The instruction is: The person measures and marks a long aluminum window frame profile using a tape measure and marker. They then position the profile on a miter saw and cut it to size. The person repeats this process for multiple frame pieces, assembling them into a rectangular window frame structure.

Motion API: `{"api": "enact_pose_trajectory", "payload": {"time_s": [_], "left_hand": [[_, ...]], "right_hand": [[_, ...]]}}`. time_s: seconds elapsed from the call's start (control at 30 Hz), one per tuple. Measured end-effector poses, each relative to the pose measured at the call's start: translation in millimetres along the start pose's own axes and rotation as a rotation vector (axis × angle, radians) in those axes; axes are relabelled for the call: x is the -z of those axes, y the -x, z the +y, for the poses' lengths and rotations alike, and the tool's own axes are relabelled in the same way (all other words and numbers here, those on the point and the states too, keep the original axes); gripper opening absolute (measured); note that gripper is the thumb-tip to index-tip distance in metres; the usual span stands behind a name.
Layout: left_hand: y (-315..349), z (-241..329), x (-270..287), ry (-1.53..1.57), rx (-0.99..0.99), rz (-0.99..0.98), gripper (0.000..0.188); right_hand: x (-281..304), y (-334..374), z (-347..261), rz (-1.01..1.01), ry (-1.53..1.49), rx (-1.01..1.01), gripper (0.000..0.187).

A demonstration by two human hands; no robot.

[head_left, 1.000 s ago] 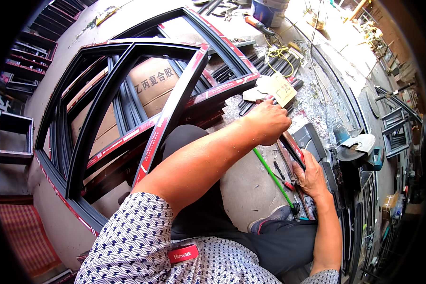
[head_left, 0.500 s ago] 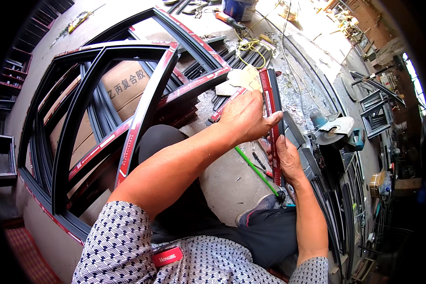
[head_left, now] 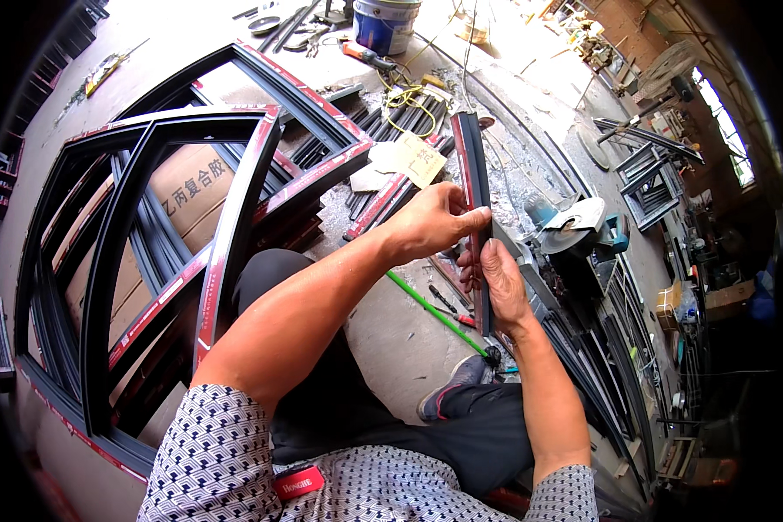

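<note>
A short dark metal profile bar [head_left: 471,161] with red film along one face stands nearly lengthwise in front of me. My left hand [head_left: 435,222] grips it around its middle, thumb across the dark face. Lower down, my right hand [head_left: 502,283] is closed around the same bar, its thumb along the near side and fingertips showing on the left. Beyond my left hand lie a yellowish piece of card [head_left: 420,158] and another red-filmed profile [head_left: 378,207]. A green rod [head_left: 435,313] lies on the floor below the hands.
Dark window-like frames [head_left: 261,187] with red film are stacked at left around a cardboard box [head_left: 191,187]. A disc cutting saw [head_left: 570,230] stands at right, near long dark profiles [head_left: 583,370]. A blue-and-white bucket [head_left: 385,26] and an orange-black power tool [head_left: 367,56] are at the far side.
The bar has turned in my hands, showing more of its dark face and less red film. Both hands stay on it. The whole view has shifted, so the surroundings sit farther left.
</note>
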State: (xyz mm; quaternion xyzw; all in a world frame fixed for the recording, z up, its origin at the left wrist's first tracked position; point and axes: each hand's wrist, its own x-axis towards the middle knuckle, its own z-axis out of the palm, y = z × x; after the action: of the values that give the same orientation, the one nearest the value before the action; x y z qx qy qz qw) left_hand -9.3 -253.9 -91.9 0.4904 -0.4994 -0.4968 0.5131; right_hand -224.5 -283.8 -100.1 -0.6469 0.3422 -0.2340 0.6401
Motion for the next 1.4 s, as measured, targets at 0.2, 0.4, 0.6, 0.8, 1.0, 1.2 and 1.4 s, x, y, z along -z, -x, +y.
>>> {"api": "enact_pose_trajectory", "payload": {"time_s": [0.2, 0.4, 0.6, 0.8, 1.0, 1.2, 1.4], "left_hand": [[8.3, 16.9, 0.3, 0.029, -0.033, 0.011, 0.047], [5.7, 8.7, 8.5, 0.112, -0.091, -0.033, 0.034], [-2.4, -1.2, 22.5, 0.037, 0.124, 0.069, 0.028], [-4.7, -4.5, 34.9, 0.001, 0.132, 0.16, 0.03], [-8.0, 11.0, 76.9, 0.126, 0.019, 0.469, 0.029], [0.0, 2.3, 167.7, 0.236, -0.056, 0.766, 0.022], [19.5, -21.4, 250.7, 0.403, 0.017, 1.135, 0.016]], "right_hand": [[12.3, -3.4, -2.8, 0.003, -0.058, -0.027, 0.06], [14.4, -16.1, 7.4, 0.026, -0.012, -0.047, 0.051], [6.5, -32.8, 13.6, 0.08, 0.135, 0.05, 0.044], [-0.4, -47.6, 13.0, 0.117, 0.157, 0.077, 0.038], [12.7, -61.9, 17.5, 0.168, 0.095, 0.079, 0.034], [35.9, -62.6, 41.9, 0.197, 0.091, 0.082, 0.037], [18.6, -51.9, 45.2, 0.13, 0.162, -0.013, 0.037]]}}
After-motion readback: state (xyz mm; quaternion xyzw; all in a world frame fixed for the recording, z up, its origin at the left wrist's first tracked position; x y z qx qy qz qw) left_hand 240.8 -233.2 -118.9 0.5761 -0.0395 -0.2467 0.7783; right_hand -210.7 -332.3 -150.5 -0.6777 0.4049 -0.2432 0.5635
